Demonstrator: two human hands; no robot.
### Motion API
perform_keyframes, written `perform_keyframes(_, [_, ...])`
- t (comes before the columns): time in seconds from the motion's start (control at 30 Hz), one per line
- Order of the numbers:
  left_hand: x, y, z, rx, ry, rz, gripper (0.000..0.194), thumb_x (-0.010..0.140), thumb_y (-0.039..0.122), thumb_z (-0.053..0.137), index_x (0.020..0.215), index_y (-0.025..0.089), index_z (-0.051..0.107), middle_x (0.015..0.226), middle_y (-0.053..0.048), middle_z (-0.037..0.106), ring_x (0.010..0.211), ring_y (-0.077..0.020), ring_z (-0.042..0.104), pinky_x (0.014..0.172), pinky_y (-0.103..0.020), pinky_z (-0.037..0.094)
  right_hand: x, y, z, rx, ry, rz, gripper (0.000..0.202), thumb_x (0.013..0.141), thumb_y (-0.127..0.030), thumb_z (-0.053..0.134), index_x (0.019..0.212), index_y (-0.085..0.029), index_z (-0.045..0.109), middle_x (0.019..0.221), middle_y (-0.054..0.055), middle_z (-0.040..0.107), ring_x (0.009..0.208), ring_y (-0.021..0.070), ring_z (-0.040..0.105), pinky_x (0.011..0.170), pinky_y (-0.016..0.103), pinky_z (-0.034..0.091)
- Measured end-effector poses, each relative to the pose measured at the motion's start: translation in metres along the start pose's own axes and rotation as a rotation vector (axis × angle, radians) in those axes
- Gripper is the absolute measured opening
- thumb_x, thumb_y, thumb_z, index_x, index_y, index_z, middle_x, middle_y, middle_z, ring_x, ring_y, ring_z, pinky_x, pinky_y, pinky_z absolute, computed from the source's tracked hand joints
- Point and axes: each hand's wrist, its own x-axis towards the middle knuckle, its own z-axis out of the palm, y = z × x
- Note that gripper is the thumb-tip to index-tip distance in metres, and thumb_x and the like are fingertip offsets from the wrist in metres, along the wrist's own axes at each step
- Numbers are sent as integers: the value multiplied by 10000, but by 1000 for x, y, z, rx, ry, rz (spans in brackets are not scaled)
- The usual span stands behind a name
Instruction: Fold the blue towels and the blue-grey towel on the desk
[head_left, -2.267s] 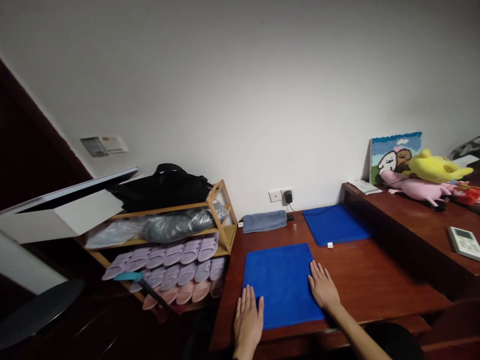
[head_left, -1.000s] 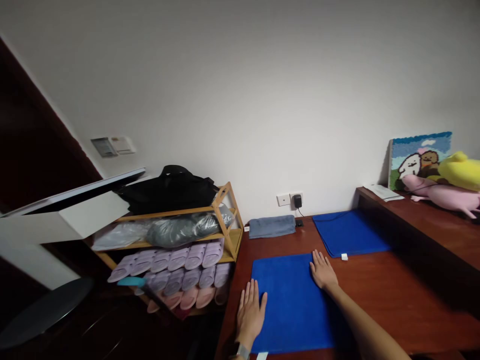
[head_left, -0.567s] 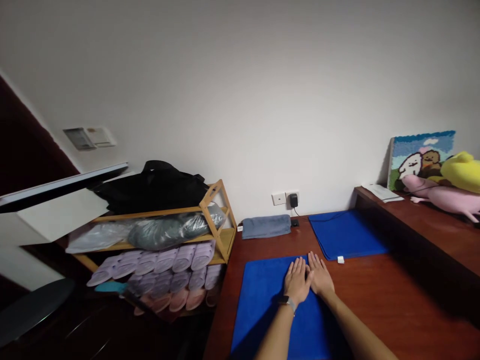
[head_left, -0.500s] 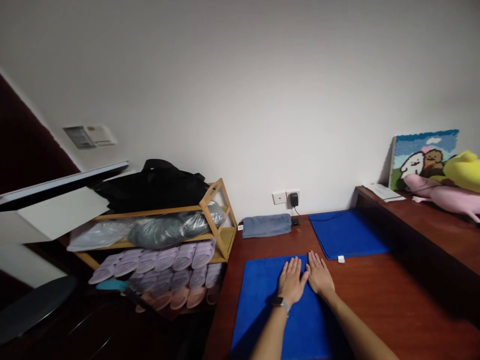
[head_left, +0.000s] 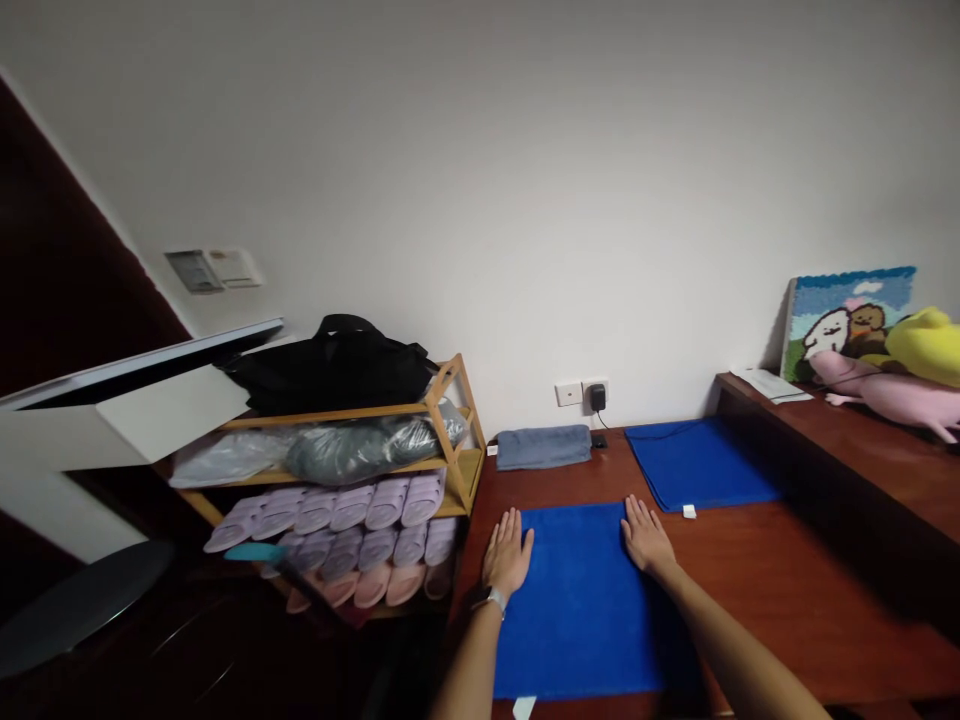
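Observation:
A blue towel (head_left: 577, 600) lies flat on the reddish-brown desk (head_left: 795, 600), with a white tag at its near left corner. My left hand (head_left: 508, 556) rests flat at the towel's left edge, fingers stretched out, a watch on the wrist. At the far right corner of the towel my right hand (head_left: 646, 538) lies palm down with its fingers extended. Neither hand holds anything. Beyond my right hand is a second blue towel (head_left: 701, 465), folded, with a white tag. A grey-blue towel (head_left: 544, 447) is folded against the wall.
Left of the desk stands a wooden rack (head_left: 459, 450) with slippers (head_left: 349, 508), plastic-wrapped items and a black bag (head_left: 337, 370). A charger (head_left: 598, 397) is plugged into the wall. On the raised shelf at right are a pink plush toy (head_left: 885, 390) and a dog picture (head_left: 847, 320).
My left hand has slid left from the middle of the near towel to its left edge. My right hand stays at the right edge. The view has shifted slightly.

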Motion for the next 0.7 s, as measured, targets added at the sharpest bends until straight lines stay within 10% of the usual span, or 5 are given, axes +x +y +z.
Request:
perform_keyframes(0.47, [5,1,-12,45,-30,5,670,1078,461,227,1627,104,368,1698,-126,337,1586,-263,302,1310,-493,254,-25,3,-5,20,-4,-28,682,1056,-390,171,1661,-85,250,1733,77,233,1616,237,188,1320,452,163])
perform_keyframes(0.7, [7,120,4,-50,10,338,671,1098,500,153,1665,162,277,1729,-78,296,1608,-236,243,1319,-476,263,-28,0,-12,-5,-20,-33,680,1055,-373,151,1661,-71,225,1736,68,215,1621,238,169,1321,446,148])
